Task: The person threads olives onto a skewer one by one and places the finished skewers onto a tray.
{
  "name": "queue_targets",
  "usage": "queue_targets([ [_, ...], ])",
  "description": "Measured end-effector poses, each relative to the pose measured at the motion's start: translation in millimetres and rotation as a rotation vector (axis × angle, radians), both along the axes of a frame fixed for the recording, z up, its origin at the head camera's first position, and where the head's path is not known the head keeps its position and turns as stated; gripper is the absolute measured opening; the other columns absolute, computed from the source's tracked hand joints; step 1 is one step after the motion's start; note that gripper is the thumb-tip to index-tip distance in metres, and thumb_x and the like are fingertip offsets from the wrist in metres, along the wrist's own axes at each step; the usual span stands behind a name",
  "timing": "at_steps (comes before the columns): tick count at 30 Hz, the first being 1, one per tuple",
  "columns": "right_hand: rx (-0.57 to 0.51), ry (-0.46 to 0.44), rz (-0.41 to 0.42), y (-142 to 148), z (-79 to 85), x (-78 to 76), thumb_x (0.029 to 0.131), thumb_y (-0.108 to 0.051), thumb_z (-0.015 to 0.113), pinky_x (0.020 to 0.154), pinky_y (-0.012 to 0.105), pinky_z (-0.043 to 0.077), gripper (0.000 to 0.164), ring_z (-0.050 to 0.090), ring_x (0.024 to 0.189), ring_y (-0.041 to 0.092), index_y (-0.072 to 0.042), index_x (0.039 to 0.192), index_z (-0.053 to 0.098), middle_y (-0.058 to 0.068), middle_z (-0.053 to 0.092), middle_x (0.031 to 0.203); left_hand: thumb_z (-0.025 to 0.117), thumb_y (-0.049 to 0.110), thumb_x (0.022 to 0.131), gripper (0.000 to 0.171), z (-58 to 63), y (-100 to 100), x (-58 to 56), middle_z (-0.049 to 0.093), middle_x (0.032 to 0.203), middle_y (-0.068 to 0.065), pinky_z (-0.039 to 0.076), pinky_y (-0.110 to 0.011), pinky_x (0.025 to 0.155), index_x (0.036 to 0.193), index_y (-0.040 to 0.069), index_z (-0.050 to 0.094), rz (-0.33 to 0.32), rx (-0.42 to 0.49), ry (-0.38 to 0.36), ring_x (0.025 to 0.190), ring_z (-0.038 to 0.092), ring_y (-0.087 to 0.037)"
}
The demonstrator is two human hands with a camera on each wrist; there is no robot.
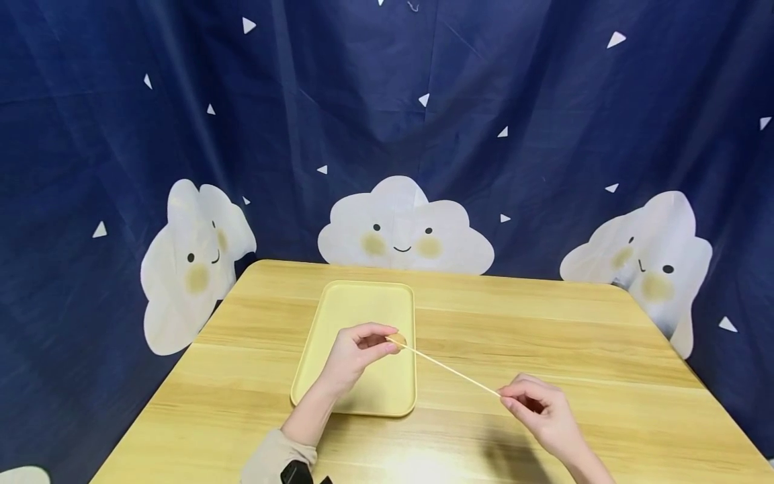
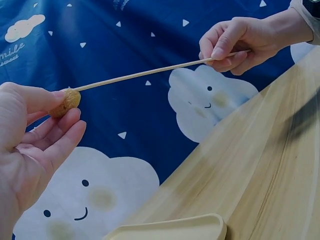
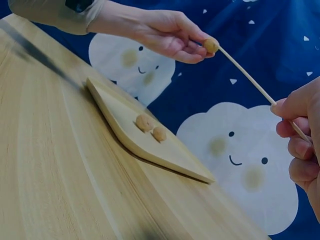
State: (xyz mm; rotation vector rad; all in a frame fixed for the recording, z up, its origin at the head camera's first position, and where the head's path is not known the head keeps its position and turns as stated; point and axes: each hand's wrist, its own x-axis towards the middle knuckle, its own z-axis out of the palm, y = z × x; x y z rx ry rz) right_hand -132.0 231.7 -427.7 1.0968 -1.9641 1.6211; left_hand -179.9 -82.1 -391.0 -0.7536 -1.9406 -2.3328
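Observation:
Over the yellow tray [image 1: 371, 396], my left hand [image 1: 353, 353] pinches a small round brown ball [image 2: 70, 101], like a meatball, between thumb and fingers. My right hand [image 1: 541, 409], to the right of the tray, grips a thin wooden skewer [image 1: 453, 370] near its other end between thumb and curled fingers. The skewer slants up from the right hand, and its far end meets the ball. How deep the tip goes into the ball I cannot tell. In the right wrist view, two more brown balls [image 3: 144, 123] lie side by side on the tray.
The wooden table [image 1: 544, 329] runs out to both sides of the tray. Behind it hangs a dark blue curtain [image 1: 363, 101] with white clouds and triangles. A beige sleeve [image 1: 272, 460] and a black wrist device [image 1: 296, 472] are on the left arm.

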Motion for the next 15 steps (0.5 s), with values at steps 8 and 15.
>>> queue_targets([
  [8,-0.025,-0.001,0.011,-2.5,-2.7,-1.2,0.066,0.035,0.052,0.036,0.019,0.028,0.051,0.036,0.049,0.015,-0.004,0.095,0.068,0.009,0.056,0.073,0.067,-0.006,0.079,0.028,-2.1,-0.2,-0.8,0.067,0.085,0.003,0.054,-0.024,0.072,0.101,-0.02,0.057,0.017,-0.024,0.036,0.076,0.063,-0.009],
  [15,0.004,-0.008,-0.03,-4.6,-3.8,-2.0,0.066,0.034,0.053,0.036,0.018,0.028,0.05,0.035,0.048,0.014,-0.005,0.093,0.068,0.005,0.056,0.071,0.068,-0.008,0.077,0.028,-5.8,-1.5,-0.1,0.064,0.089,-0.002,0.053,-0.022,0.07,0.1,-0.021,0.057,0.033,-0.027,0.033,0.075,0.061,-0.009],
])
